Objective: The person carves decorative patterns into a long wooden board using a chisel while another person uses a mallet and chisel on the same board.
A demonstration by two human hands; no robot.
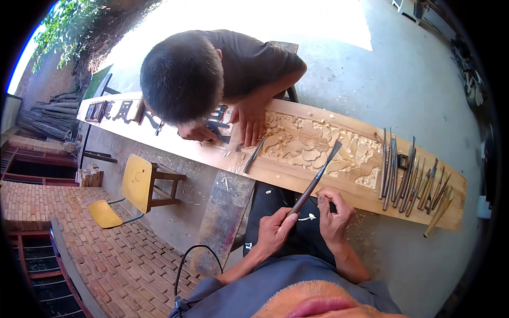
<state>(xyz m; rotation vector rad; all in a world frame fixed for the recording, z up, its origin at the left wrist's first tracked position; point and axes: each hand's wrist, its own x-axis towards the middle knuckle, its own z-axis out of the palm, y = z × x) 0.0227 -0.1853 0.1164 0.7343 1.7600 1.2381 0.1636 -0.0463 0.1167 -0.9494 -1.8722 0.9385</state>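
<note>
My left hand (274,229) is closed round the dark handle of a carving chisel (314,183). The chisel slants up to the right, and its flared metal blade shows over the near part of a long wooden board (286,168). Beside the handle, on its right, is my right hand (335,216), fingers curled and thumb against the fingertips. Whether anything small is between them, I cannot make out. The board bears a carved floral relief (307,142) with wood chips in it. Another chisel (255,155) lies on the board left of the relief.
Several chisels (407,177) and a brush-like tool (440,212) lie at the board's right end. Across the board a co-worker (183,79) bends over dark carved characters (124,110), both hands on the wood. A yellow chair (139,183) and a stained plank (225,212) are at left.
</note>
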